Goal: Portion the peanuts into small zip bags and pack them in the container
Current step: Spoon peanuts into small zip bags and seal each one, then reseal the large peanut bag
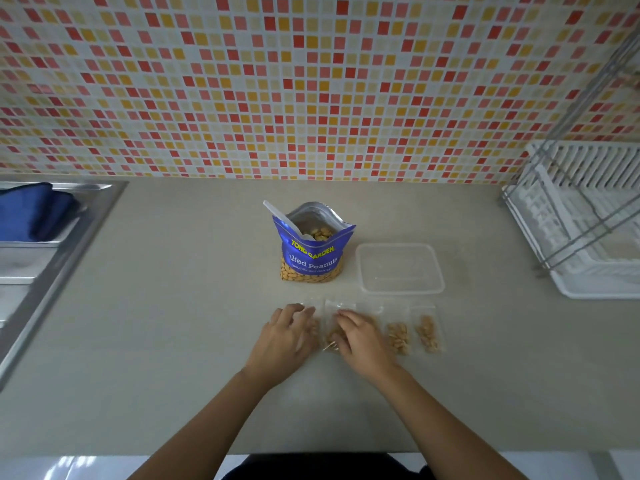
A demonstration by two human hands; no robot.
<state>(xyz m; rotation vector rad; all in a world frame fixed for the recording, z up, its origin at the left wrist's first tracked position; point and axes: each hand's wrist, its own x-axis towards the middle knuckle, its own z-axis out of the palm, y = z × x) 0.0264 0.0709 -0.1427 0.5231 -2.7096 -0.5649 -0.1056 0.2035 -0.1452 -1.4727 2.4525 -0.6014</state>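
A small clear zip bag [331, 323] of peanuts lies flat on the beige counter [173, 306], long axis running away from the person, zip end far. The right hand [360, 336] rests on it, fingers loosely spread and pressing down. The left hand [289, 336] lies beside it, fingers slightly apart on another bag. Two filled bags [398, 337] [428, 333] lie to the right. Behind stand the open blue foil peanut pouch [311, 251] with a white scoop [282, 218] and a translucent rectangular container [400, 268].
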